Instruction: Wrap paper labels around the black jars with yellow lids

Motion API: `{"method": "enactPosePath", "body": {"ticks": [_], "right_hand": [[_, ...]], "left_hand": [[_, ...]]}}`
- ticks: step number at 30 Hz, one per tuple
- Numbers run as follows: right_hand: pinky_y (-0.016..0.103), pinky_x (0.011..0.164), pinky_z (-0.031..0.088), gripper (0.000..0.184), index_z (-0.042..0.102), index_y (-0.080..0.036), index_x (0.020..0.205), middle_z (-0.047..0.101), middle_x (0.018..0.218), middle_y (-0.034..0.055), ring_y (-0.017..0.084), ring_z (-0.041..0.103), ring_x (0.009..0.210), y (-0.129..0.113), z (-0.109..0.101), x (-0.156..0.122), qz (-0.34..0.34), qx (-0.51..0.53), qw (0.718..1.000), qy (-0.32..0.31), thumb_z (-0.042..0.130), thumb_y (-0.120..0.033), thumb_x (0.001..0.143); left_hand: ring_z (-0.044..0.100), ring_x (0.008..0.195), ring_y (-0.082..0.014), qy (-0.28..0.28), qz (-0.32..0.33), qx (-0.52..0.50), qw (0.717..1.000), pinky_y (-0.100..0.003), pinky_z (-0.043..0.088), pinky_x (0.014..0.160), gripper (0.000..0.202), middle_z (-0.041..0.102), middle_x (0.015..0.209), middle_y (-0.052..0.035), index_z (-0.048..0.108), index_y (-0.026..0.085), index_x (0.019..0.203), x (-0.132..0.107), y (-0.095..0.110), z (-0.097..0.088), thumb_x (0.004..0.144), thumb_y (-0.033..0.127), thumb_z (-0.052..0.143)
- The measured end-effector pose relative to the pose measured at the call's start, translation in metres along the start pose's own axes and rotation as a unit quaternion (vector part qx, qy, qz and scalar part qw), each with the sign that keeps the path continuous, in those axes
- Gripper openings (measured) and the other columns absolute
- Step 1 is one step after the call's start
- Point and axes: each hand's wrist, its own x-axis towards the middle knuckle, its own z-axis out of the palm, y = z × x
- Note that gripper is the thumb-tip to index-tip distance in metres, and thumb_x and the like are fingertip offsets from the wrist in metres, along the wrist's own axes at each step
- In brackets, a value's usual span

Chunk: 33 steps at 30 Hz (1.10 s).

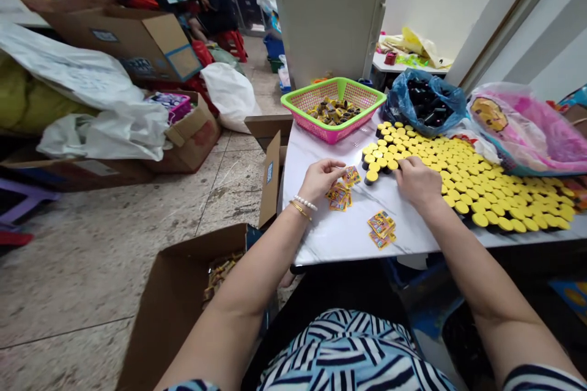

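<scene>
My left hand, with a bead bracelet and a gold bangle at its wrist, pinches a small printed yellow-orange card. Just below it lies a loose pile of similar cards, and a second small pile is nearer the table's front edge. My right hand is closed, fingers curled down at the left part of a wide cluster of black round pieces with yellow tops. Its fingertips are among the pieces, and whatever they grip is hidden.
A green-and-pink basket with small yellow-and-dark pieces stands on the white table. Behind the cluster are a blue bag of black parts and a pink plastic bag. An open carton sits left of my legs. Two people work farther back.
</scene>
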Motion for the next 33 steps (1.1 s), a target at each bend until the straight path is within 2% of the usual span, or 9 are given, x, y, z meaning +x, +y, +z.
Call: {"method": "enactPosePath", "body": {"ticks": [3, 5, 7, 9, 11, 14, 20, 28, 33], "right_hand": [[0.034, 0.079, 0.05, 0.036, 0.073, -0.016, 0.122, 0.077, 0.114, 0.0127, 0.022, 0.071, 0.091, -0.022, -0.007, 0.006, -0.028, 0.181, 0.982, 0.055, 0.058, -0.042, 0.101], [0.031, 0.075, 0.053, 0.038, 0.074, -0.016, 0.116, 0.079, 0.101, 0.0097, 0.019, 0.072, 0.081, -0.042, -0.007, 0.015, -0.047, 0.326, 0.944, -0.023, 0.068, -0.046, 0.094], [0.027, 0.062, 0.052, 0.038, 0.076, -0.015, 0.101, 0.078, 0.086, 0.0069, 0.016, 0.07, 0.068, -0.062, -0.001, 0.026, -0.063, 0.458, 0.873, -0.155, 0.072, -0.051, 0.089], [0.023, 0.051, 0.047, 0.04, 0.072, -0.015, 0.083, 0.072, 0.069, 0.0032, 0.013, 0.066, 0.056, -0.079, 0.008, 0.036, -0.061, 0.553, 0.801, -0.224, 0.072, -0.055, 0.088], [0.02, 0.045, 0.044, 0.043, 0.066, -0.016, 0.076, 0.066, 0.059, -0.0009, 0.01, 0.06, 0.047, -0.092, 0.017, 0.041, -0.035, 0.615, 0.76, -0.208, 0.071, -0.057, 0.088], [0.018, 0.037, 0.039, 0.049, 0.063, -0.018, 0.076, 0.061, 0.052, -0.0035, 0.008, 0.053, 0.039, -0.102, 0.025, 0.041, 0.023, 0.661, 0.73, -0.17, 0.067, -0.065, 0.088], [0.019, 0.035, 0.04, 0.055, 0.063, -0.018, 0.074, 0.062, 0.053, -0.0021, 0.008, 0.052, 0.038, -0.096, 0.028, 0.03, 0.044, 0.683, 0.713, -0.15, 0.064, -0.071, 0.09], [0.023, 0.045, 0.045, 0.047, 0.067, -0.02, 0.076, 0.066, 0.061, -0.0008, 0.01, 0.058, 0.047, -0.089, 0.024, 0.026, 0.009, 0.645, 0.762, -0.062, 0.062, -0.062, 0.097], [0.025, 0.049, 0.049, 0.038, 0.068, -0.02, 0.082, 0.068, 0.065, -0.0009, 0.012, 0.061, 0.052, -0.089, 0.022, 0.025, 0.02, 0.69, 0.721, -0.063, 0.072, -0.057, 0.091]], "left_hand": [[0.049, 0.054, -0.008, -0.009, 0.022, 0.014, 1.0, -0.022, 0.033, 0.051, 0.043, 0.07, 0.07, -0.0019, 0.074, 0.013, 0.093, -0.002, 0.005, 0.0, 0.066, 0.043, 0.089], [0.052, 0.056, -0.0088, -0.013, 0.047, 0.011, 0.999, -0.023, 0.035, 0.053, 0.045, 0.07, 0.072, -0.0021, 0.074, 0.013, 0.094, -0.004, 0.009, 0.001, 0.067, 0.046, 0.089], [0.051, 0.056, -0.0083, -0.021, 0.062, -0.003, 0.998, -0.024, 0.036, 0.054, 0.048, 0.069, 0.073, -0.0016, 0.073, 0.014, 0.097, -0.004, 0.012, 0.0, 0.067, 0.048, 0.089], [0.047, 0.054, -0.0073, -0.017, 0.068, -0.009, 0.998, -0.023, 0.035, 0.052, 0.05, 0.066, 0.072, 0.0005, 0.071, 0.014, 0.101, -0.004, 0.013, -0.002, 0.07, 0.049, 0.088], [0.045, 0.053, -0.0065, 0.023, 0.08, -0.015, 0.996, -0.023, 0.034, 0.05, 0.049, 0.062, 0.072, 0.0024, 0.069, 0.015, 0.106, -0.003, 0.013, -0.004, 0.074, 0.048, 0.085], [0.044, 0.053, -0.0062, 0.11, 0.104, -0.036, 0.988, -0.022, 0.034, 0.049, 0.044, 0.058, 0.075, 0.0036, 0.065, 0.018, 0.104, -0.002, 0.012, -0.006, 0.08, 0.051, 0.081], [0.044, 0.054, -0.0088, 0.117, 0.138, -0.017, 0.983, -0.024, 0.035, 0.051, 0.04, 0.055, 0.066, 0.0024, 0.067, 0.019, 0.087, -0.014, 0.017, -0.002, 0.089, 0.059, 0.072], [0.058, 0.067, -0.0156, 0.13, 0.19, 0.094, 0.969, -0.031, 0.046, 0.064, 0.032, 0.067, 0.074, -0.0045, 0.077, 0.02, 0.081, -0.034, 0.032, 0.007, 0.09, 0.05, 0.074], [0.063, 0.072, -0.017, 0.116, 0.172, 0.081, 0.975, -0.032, 0.051, 0.067, 0.026, 0.075, 0.086, -0.0074, 0.082, 0.019, 0.092, -0.029, 0.029, 0.008, 0.088, 0.045, 0.076]]}}
